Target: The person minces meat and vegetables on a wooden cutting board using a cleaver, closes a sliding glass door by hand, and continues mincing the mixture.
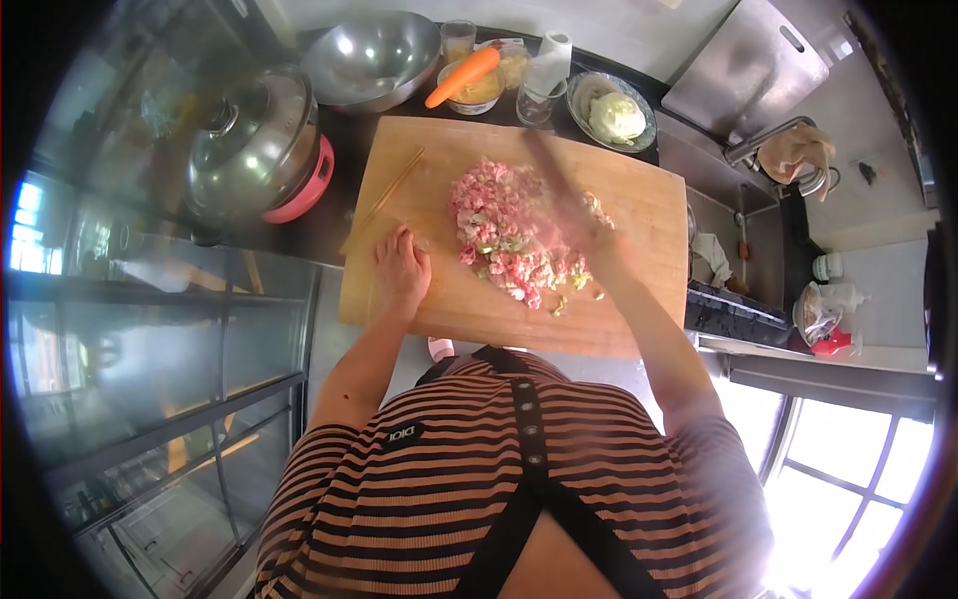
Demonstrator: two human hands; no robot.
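Chopped pink meat, mixed with pale green bits, is heaped on the wooden cutting board. My right hand is closed around the handle of a kitchen knife. The knife is blurred by motion, its dark blade slanting up and left over the right part of the heap; whether the edge touches the meat I cannot tell. On the board's left side lies my left hand, holding nothing, its fingers resting on the wood. Just above it is a pair of chopsticks.
Behind the board stand a large metal bowl, a small bowl with a carrot across it, a glass and a plate holding cabbage. A lidded pot is left, the sink right.
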